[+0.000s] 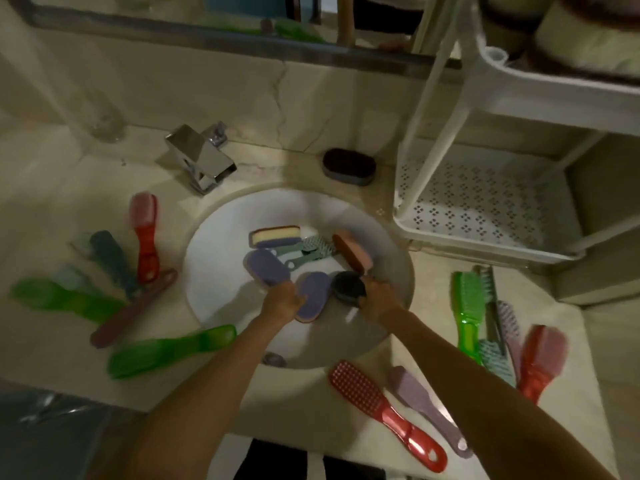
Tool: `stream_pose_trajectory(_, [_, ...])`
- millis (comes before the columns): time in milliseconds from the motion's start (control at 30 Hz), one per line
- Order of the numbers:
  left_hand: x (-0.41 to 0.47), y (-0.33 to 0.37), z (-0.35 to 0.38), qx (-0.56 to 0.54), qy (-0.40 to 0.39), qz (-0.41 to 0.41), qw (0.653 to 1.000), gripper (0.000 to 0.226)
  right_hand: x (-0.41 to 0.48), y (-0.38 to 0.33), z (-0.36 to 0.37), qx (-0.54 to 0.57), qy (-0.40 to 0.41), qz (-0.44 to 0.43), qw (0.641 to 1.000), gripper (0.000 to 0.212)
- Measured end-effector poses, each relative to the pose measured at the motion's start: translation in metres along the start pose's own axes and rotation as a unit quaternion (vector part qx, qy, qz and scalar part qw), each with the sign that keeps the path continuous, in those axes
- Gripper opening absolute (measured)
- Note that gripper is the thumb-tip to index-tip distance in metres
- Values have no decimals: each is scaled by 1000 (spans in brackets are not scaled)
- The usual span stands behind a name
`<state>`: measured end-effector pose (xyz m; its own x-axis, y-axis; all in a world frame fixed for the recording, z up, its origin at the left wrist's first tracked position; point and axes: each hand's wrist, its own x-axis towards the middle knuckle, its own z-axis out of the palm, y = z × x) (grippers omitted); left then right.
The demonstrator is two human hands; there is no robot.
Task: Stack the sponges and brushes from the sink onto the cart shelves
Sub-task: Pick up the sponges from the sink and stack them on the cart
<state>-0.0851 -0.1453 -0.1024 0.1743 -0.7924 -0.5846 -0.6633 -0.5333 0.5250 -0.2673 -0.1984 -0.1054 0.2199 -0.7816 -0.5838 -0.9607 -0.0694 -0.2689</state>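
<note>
Both hands in the round sink (207,306): left hand (282,301) closed around a purple sponge (311,299) lying lengthwise toward the sink's near rim, right hand (377,296) clasping a dark round sponge (348,287).

1. Sponges in the sink (214,306): five — two purple (266,271), one yellow-topped (275,235), one pink (353,252), one dark (348,289).
2. Sponges on the tabletop (52,188): one, dark oval (349,167).
3. Brushes in the sink: two grey-green (304,252), overlapping.
4. Brushes left of the sink: about six (145,237).
5. Brushes right of the sink: about seven (469,317); overlap blurs the count.
6. Hands: two (282,303).
</note>
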Motion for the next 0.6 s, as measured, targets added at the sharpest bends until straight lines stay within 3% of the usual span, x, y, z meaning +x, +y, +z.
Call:
stream_pose_trajectory(200, [40,-15,27,4,-40,-28,999,47,38,5,8,-34,-34,44,998,68])
stream_pose_trajectory(300, [50,-20,37,-40,-44,-76,995,33,46,6,8,-56,-31,57,996,77])
stream_pose_trajectory(367, [53,-19,36,-60,-54,-101,992,49,46,4,8,-60,-20,60,996,72])
stream_pose_trajectory(433, [49,-13,32,-115,-48,-135,983,75,41,3,6,-29,-9,66,997,67])
stream_pose_trajectory(533, [36,0,14,-163,-16,-136,977,83,25,-5,-5,69,13,74,995,74])
stream_pose_trajectory(600, [23,12,-7,-255,3,-140,957,73,13,-15,-20,147,30,73,986,75])
